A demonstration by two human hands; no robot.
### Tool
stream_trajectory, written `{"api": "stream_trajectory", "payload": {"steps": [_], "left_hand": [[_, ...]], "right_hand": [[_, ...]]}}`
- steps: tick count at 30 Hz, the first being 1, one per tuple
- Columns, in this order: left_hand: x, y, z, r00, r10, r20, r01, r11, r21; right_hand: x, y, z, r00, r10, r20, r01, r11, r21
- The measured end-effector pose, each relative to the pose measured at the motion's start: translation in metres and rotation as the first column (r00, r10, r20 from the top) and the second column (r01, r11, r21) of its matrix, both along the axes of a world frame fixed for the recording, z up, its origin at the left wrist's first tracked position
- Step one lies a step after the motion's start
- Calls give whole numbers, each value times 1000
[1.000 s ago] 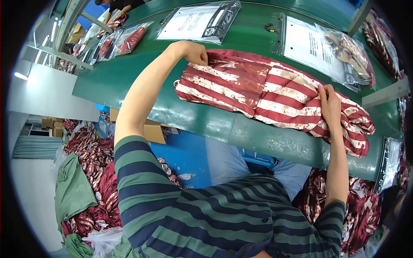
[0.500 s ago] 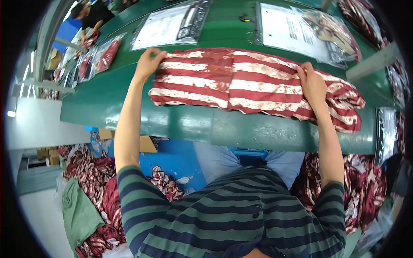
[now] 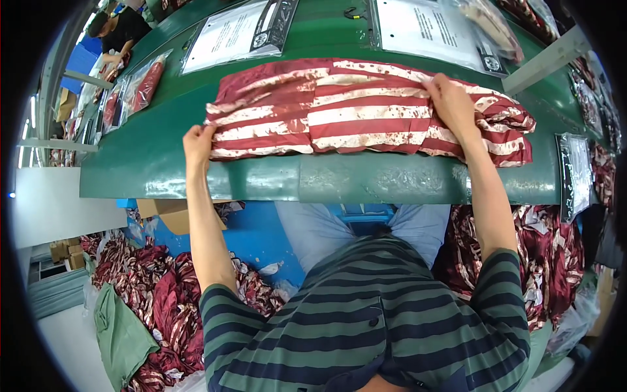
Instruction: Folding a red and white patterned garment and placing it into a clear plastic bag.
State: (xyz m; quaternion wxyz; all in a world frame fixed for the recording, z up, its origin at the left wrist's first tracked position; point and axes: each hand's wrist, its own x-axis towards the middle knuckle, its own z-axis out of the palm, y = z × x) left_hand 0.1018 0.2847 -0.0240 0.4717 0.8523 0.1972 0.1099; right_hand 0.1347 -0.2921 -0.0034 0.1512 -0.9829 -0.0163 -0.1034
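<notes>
While pinching the left edge of the red-and-white striped cloth (image 3: 366,117) in the left hand (image 3: 198,147) and resting the right hand (image 3: 452,104) on its far side toward the right, with hands well apart, looks to be at the step of straightening the long strip along the green counter (image 3: 147,147). Cannot tell whether gripping or merely pressing on the right. Judging by the slanting creases at left and the bunched right end, probably calls next for drawing the left edge taut and smoothing toward the gathers, short of the plastic-wrapped sheets (image 3: 228,34) beyond.
</notes>
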Motion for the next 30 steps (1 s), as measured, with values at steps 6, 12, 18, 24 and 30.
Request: {"api": "stream_trajectory", "payload": {"steps": [6,12,18,24,30], "left_hand": [[-2,3,9,992,63,112,-95,947,308],[17,-49,73,969,12,-248,-38,994,-99],[-3,-14,30,995,-21,-96,11,995,-102],[-85,105,5,983,24,-180,-21,1000,19],[-75,-48,78,921,-120,371,-94,854,511]], "right_hand": [[-14,15,25,995,-90,-49,92,995,36],[-9,23,47,929,139,344,-188,976,114],[-13,39,8,999,24,-45,-20,996,91],[-54,82,-11,972,13,236,-58,981,183],[-99,37,41,909,128,396,-114,992,-60]]}}
